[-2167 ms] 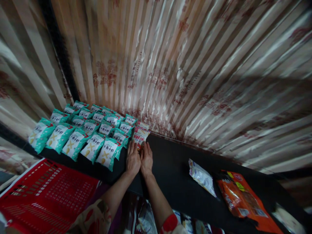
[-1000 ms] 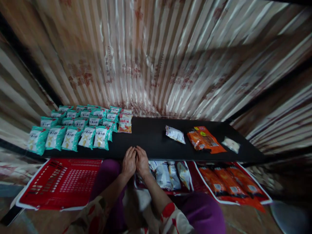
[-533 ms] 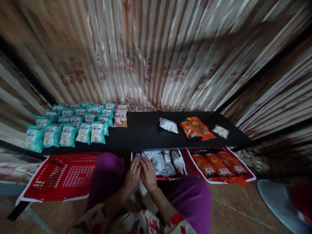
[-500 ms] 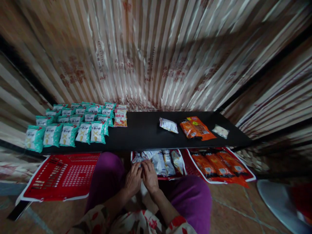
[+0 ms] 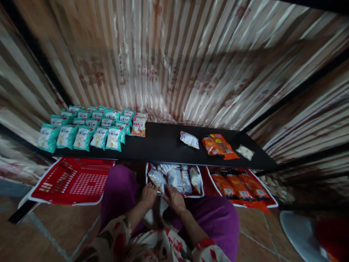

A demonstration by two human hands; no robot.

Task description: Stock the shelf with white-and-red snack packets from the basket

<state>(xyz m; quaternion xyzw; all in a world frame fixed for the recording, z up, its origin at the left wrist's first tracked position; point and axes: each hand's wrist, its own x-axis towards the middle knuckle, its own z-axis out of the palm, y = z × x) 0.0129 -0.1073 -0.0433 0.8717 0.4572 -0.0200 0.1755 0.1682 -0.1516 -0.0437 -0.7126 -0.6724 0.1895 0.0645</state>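
Note:
My left hand point(image 5: 148, 193) and my right hand point(image 5: 174, 198) are low over my lap, close together, at the near rim of a red basket point(image 5: 202, 182) full of white snack packets. Both close their fingertips on the lower end of one white snack packet point(image 5: 158, 179), which tilts up out of the basket. Above the basket is a black shelf point(image 5: 163, 147). Rows of teal snack packets point(image 5: 81, 127) lie at its left end, with a red-and-white packet point(image 5: 138, 128) beside them.
On the shelf's right part lie a white packet point(image 5: 189, 139), an orange packet point(image 5: 219, 145) and a small clear packet point(image 5: 245, 152). A red basket point(image 5: 73, 180) sits at the left, another with orange packets point(image 5: 240, 185) at the right. A striped curtain point(image 5: 174, 62) hangs behind.
My hands left the red-and-white packet on the shelf, drew back and dropped to the basket below. They now hold a white packet lifted from it. The view has tilted downward.

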